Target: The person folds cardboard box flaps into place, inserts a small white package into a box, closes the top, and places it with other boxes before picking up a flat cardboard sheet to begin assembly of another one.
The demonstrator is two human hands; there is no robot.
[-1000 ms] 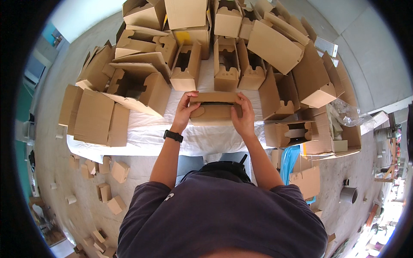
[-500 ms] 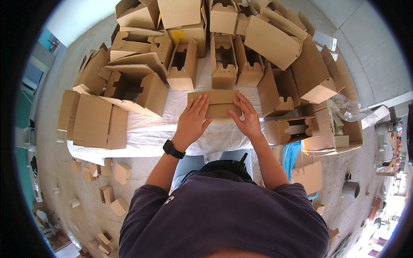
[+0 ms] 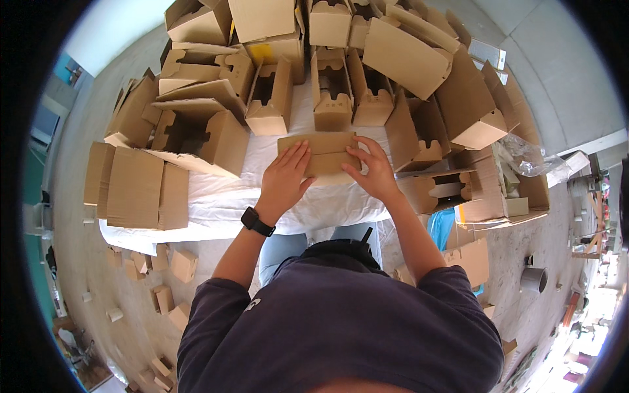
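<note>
A small brown cardboard box (image 3: 329,160) lies in front of me on the white cloth, a seam running across its upper face. My left hand (image 3: 283,178) rests flat on its left part, fingers stretched over the cardboard and thumb pointing toward the box's near edge. At the right end is my right hand (image 3: 376,173), its thumb and fingers apart and touching the edge of the box. Neither hand wraps round it. The underside of the box is hidden.
Open cardboard boxes with cut-out notches (image 3: 331,92) stand round the far side and both flanks of the cloth-covered table (image 3: 219,196). Clear plastic wrap (image 3: 524,157) sits in a big carton at right. Small boxes (image 3: 185,265) and a grey cylinder (image 3: 534,280) are on the floor.
The view has shifted slightly, so the box and hands appear a little further left. Both hands keep nearly the same places on the box; the right fingers have spread slightly along its edge.
</note>
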